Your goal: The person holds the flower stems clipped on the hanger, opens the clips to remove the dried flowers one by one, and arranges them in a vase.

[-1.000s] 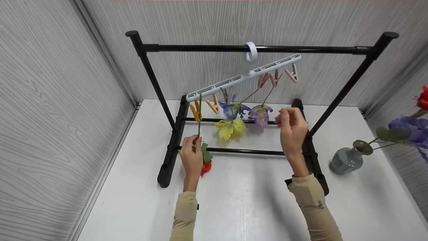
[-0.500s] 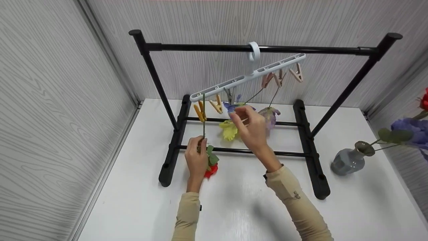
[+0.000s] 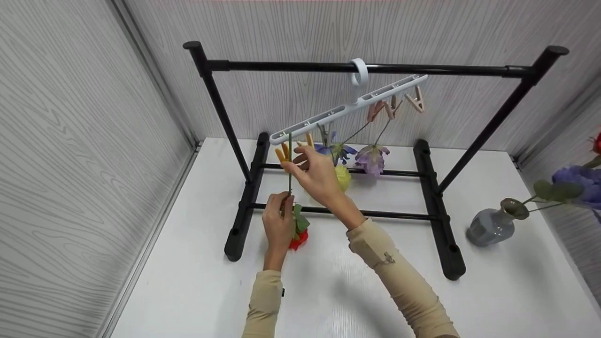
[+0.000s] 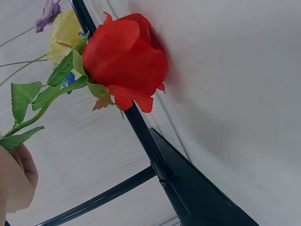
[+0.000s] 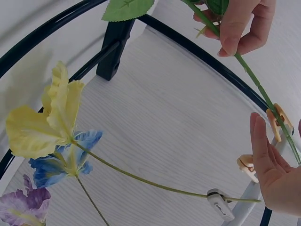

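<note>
Between pale wood-grain wall panels (image 3: pixel 89 155) on the left, back and right, you've got a white table (image 3: pixel 173 291) with soft shadows falling on it. Black rack (image 3: pixel 446 69) stands on that, and a white hanger (image 3: pixel 324 116) hooks over its top bar, tipped so its left end sits low. Off to the right there's a grey-blue vase (image 3: pixel 490 228) with flowers leaning out. Yellow, blue and purple blooms (image 3: pixel 371 159) hang head-down below the hanger.

Red rose (image 4: pixel 124 59) is head-down too, near the rack's left foot, with its green stem (image 3: pixel 289 180) running up to the hanger's low end. Left hand (image 3: pixel 278 225) pinches that stem between thumb and fingers. Right hand (image 3: pixel 319 176) is up by the orange clip (image 3: pixel 281 156), fingers straight-ish and pressed together, thumb apart. Can't tell if it's touching the clip, or whether the clip has the stem in its bite.

My two cents: keep the left pinch steady so the stem doesn't twist, squeeze the clip's legs squarely, and seat the stem deep in the bite. Go gently, because that tilted hanger will probably swing if you tug.
</note>
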{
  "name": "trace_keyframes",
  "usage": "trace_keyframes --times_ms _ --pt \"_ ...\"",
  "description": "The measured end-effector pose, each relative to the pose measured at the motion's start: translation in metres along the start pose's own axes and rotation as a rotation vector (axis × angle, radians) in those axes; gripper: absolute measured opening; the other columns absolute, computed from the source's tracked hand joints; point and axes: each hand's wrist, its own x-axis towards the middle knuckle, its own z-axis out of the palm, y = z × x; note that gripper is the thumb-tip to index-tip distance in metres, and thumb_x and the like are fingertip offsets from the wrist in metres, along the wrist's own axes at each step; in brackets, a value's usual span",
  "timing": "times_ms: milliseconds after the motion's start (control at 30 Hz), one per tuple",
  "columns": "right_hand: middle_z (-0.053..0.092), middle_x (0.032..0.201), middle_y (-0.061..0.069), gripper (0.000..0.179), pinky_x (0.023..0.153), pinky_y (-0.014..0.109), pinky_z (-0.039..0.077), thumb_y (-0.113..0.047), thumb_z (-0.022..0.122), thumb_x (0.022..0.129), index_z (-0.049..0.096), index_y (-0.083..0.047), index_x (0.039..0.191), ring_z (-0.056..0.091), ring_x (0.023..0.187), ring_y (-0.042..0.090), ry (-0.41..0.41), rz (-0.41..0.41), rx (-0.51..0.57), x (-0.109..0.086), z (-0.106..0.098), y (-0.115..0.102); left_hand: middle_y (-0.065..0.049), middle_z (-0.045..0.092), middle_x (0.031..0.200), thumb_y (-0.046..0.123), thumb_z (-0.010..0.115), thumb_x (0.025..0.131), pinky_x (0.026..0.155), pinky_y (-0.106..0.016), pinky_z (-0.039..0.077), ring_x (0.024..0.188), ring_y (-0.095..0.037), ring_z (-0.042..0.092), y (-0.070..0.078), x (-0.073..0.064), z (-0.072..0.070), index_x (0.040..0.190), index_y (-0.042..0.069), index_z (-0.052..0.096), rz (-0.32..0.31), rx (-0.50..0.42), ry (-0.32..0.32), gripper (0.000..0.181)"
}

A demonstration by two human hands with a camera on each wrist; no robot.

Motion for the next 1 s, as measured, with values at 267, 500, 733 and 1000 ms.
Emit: trace_keyframes --times_ms 267,500,733,1000 --pt "0.071 0.082 0.014 0.035 0.061 0.032 0.056 -0.026 0.079 0.094 0.066 0.004 0.105 0.068 0.069 0.023 0.073 0.006 -0.045 0.007 0.020 0.000 -0.010 0.064 0.086 -0.007 0.072 0.093 0.062 -0.031 0.053 0.070 -0.021 0.061 0.001 -0.003 0.001 0.098 -0.001 0.072 0.026 -0.002 -0.005 0.008" --pt "0.062 0.071 0.011 0.031 0.050 0.025 0.042 -0.023 0.078 0.095 0.062 0.003 0.093 0.053 0.057 0.016 0.193 -0.048 -0.038 0.009 0.031 0.001 -0.009 0.063 0.083 -0.009 0.072 0.092 0.060 -0.028 0.050 0.067 -0.019 0.059 0.003 -0.005 0.001 0.096 -0.002 0.072 0.044 -0.008 0.002 0.008" --pt "0.057 0.063 0.011 0.026 0.047 0.029 0.039 -0.014 0.076 0.094 0.059 0.001 0.083 0.048 0.053 0.016 0.282 -0.127 -0.085 0.014 0.037 0.005 -0.011 0.063 0.082 -0.010 0.070 0.092 0.057 -0.031 0.050 0.065 -0.021 0.058 0.001 -0.007 0.001 0.096 -0.002 0.071 0.078 -0.033 0.005 0.010" --pt "0.050 0.057 0.005 0.024 0.048 0.028 0.032 -0.009 0.070 0.092 0.057 -0.001 0.074 0.042 0.050 0.013 0.358 -0.133 -0.066 0.019 0.039 0.009 -0.009 0.061 0.080 -0.011 0.064 0.093 0.056 -0.026 0.046 0.063 -0.019 0.056 -0.004 -0.014 -0.013 0.094 0.001 0.067 0.079 -0.090 -0.068 0.012"
